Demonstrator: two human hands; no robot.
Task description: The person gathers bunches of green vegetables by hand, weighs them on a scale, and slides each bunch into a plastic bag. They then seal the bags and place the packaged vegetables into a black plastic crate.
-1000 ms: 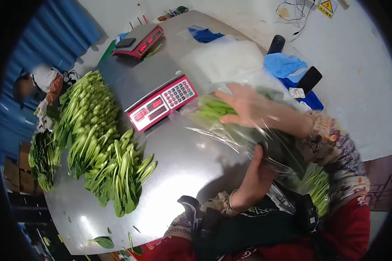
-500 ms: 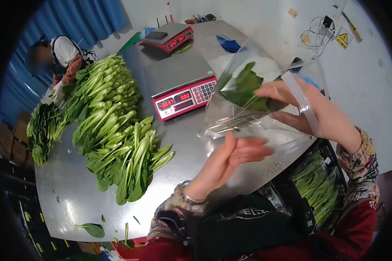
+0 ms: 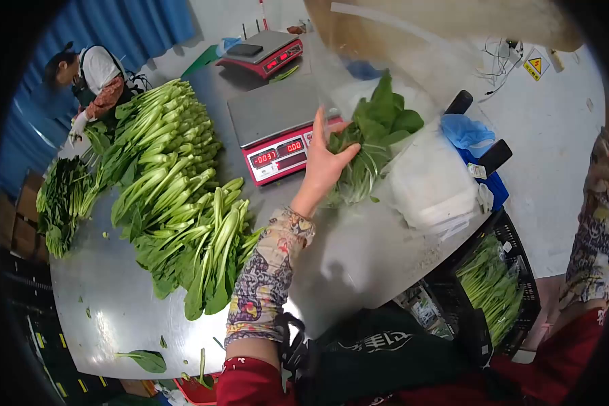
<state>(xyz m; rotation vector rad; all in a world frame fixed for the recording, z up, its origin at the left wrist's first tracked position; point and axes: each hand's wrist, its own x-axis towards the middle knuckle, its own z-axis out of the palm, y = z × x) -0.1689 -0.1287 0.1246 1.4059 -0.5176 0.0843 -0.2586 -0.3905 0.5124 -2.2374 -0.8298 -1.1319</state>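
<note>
My left hand (image 3: pixel 325 166) is wrapped around a bunch of leafy greens (image 3: pixel 379 122) in a clear plastic bag, one finger pointing up. The bunch is leaf-end up, over the metal table in front of the scale (image 3: pixel 277 159). The bag's upper part, with a pale strip (image 3: pixel 379 19), rises toward the camera. A large skin-toned blur (image 3: pixel 480 27) at the top edge seems to be my right hand, raised close to the camera; its fingers cannot be made out. The patterned right sleeve (image 3: pixel 592 223) stands upright at the right edge.
A long pile of greens (image 3: pixel 176 162) covers the table's left side. A second scale (image 3: pixel 267 54) stands behind. Clear bags (image 3: pixel 430 183) are stacked at right, beside a blue bundle (image 3: pixel 467 130). A black crate (image 3: pixel 524 298) holds bagged greens. A co-worker (image 3: pixel 101 81) handles greens at far left.
My left hand has moved up and taken hold of the bagged greens, which now stand more upright. My right hand has left the bag's inside and risen toward the camera.
</note>
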